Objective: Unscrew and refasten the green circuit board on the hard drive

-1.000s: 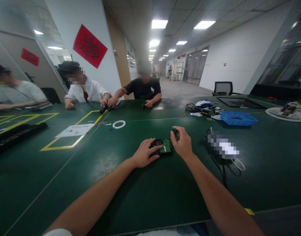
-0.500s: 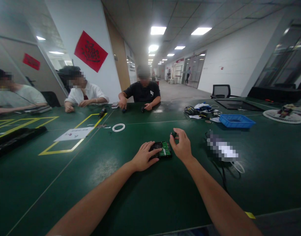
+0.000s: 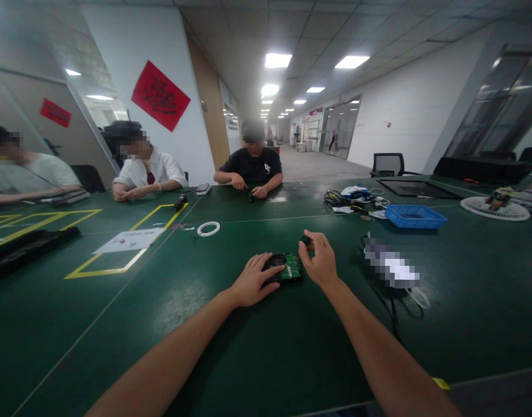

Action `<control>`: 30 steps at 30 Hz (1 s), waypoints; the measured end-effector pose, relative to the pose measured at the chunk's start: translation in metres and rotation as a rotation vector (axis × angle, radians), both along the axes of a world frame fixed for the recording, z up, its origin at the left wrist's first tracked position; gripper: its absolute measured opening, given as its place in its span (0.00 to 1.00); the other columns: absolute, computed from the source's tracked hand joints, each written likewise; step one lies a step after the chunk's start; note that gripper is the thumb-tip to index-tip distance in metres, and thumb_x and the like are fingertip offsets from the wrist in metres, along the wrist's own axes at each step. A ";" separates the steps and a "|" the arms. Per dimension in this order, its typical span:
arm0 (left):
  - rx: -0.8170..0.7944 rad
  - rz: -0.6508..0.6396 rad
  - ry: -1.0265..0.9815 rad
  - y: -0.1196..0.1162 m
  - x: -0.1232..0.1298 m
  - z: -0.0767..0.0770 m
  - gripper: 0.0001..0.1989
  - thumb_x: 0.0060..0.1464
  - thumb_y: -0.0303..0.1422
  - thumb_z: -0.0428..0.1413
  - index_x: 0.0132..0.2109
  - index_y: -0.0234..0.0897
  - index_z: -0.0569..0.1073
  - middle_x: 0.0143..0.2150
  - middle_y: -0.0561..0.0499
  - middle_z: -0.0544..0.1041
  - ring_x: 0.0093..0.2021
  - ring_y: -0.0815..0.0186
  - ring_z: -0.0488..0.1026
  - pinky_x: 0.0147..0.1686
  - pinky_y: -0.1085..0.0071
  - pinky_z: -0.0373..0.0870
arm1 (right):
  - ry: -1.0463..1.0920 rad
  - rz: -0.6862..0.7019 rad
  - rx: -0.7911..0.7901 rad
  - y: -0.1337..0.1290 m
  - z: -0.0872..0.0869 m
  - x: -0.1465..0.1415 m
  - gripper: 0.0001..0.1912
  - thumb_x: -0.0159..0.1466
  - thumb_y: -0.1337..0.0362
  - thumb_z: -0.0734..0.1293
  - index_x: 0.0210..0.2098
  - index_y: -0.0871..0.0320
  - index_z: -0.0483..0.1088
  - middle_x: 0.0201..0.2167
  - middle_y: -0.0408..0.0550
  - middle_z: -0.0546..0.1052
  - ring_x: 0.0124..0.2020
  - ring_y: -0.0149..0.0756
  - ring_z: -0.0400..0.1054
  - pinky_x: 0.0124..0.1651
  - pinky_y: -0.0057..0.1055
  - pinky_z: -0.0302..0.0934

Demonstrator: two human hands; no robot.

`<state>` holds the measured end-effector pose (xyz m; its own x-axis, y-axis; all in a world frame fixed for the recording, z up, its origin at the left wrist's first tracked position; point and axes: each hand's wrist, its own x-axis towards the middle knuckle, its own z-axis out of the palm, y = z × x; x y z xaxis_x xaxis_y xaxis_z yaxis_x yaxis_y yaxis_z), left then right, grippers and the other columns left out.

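Note:
A hard drive [image 3: 293, 267] with a green circuit board facing up lies flat on the green table. My left hand [image 3: 252, 281] holds its left end, the thumb along the near edge and the other fingers over the top and far side, covering part of it. Just right of the drive, my right hand [image 3: 320, 259] is raised a little with thumb and fingers pinched together. Between their tips is a small dark piece [image 3: 306, 237], too small and shaded to name.
To the right lie a blurred-out item [image 3: 390, 263] with cables, a blue tray [image 3: 416, 217], a cable pile [image 3: 335, 198] and a white fan grille [image 3: 494, 208]. Leftward are a white ring [image 3: 208, 229], a paper sheet [image 3: 131, 240] and yellow tape. Several people sit across the table.
My hands keep nearly the same pose at the drive; the view has shifted slightly. Across the table, the person in black has brought both hands closer together around a dark item.

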<state>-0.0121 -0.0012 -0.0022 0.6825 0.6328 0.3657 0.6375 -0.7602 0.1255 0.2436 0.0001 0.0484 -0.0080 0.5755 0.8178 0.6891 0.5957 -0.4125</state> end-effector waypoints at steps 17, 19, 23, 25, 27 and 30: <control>0.012 0.004 0.008 0.001 0.001 -0.001 0.29 0.64 0.45 0.56 0.70 0.55 0.62 0.74 0.44 0.51 0.71 0.44 0.53 0.66 0.39 0.53 | 0.009 0.007 0.005 0.001 -0.001 0.002 0.15 0.70 0.59 0.63 0.55 0.54 0.67 0.46 0.54 0.75 0.41 0.42 0.74 0.42 0.42 0.75; 0.010 0.004 0.010 0.001 0.000 -0.001 0.29 0.64 0.45 0.55 0.70 0.55 0.62 0.74 0.43 0.51 0.71 0.44 0.52 0.66 0.39 0.53 | 0.031 0.005 0.020 0.001 0.000 0.002 0.14 0.69 0.60 0.63 0.53 0.55 0.67 0.47 0.54 0.75 0.42 0.42 0.74 0.41 0.40 0.75; 0.005 0.002 0.008 0.001 0.000 -0.002 0.29 0.64 0.45 0.56 0.70 0.55 0.62 0.73 0.44 0.52 0.71 0.44 0.52 0.66 0.39 0.52 | 0.069 0.000 0.044 0.002 0.000 0.000 0.13 0.68 0.59 0.65 0.51 0.54 0.67 0.47 0.53 0.76 0.43 0.42 0.74 0.40 0.39 0.75; 0.005 0.002 0.005 0.001 0.000 -0.002 0.29 0.64 0.45 0.56 0.70 0.55 0.62 0.74 0.44 0.52 0.71 0.44 0.52 0.66 0.39 0.52 | 0.059 -0.020 0.043 0.001 0.000 0.000 0.13 0.68 0.58 0.66 0.50 0.54 0.68 0.45 0.52 0.76 0.40 0.41 0.74 0.40 0.40 0.75; 0.005 0.000 0.002 0.001 0.000 -0.001 0.29 0.64 0.45 0.56 0.70 0.55 0.62 0.74 0.44 0.52 0.71 0.44 0.52 0.66 0.39 0.53 | 0.043 -0.025 0.038 0.000 0.001 0.001 0.14 0.67 0.57 0.67 0.50 0.55 0.68 0.43 0.52 0.75 0.36 0.39 0.74 0.40 0.40 0.75; 0.006 -0.003 0.001 0.001 0.000 -0.001 0.29 0.64 0.45 0.55 0.70 0.54 0.62 0.73 0.43 0.52 0.71 0.44 0.53 0.66 0.40 0.53 | 0.029 0.000 0.024 -0.002 0.001 0.000 0.14 0.68 0.57 0.65 0.51 0.55 0.68 0.43 0.52 0.74 0.35 0.38 0.72 0.40 0.40 0.74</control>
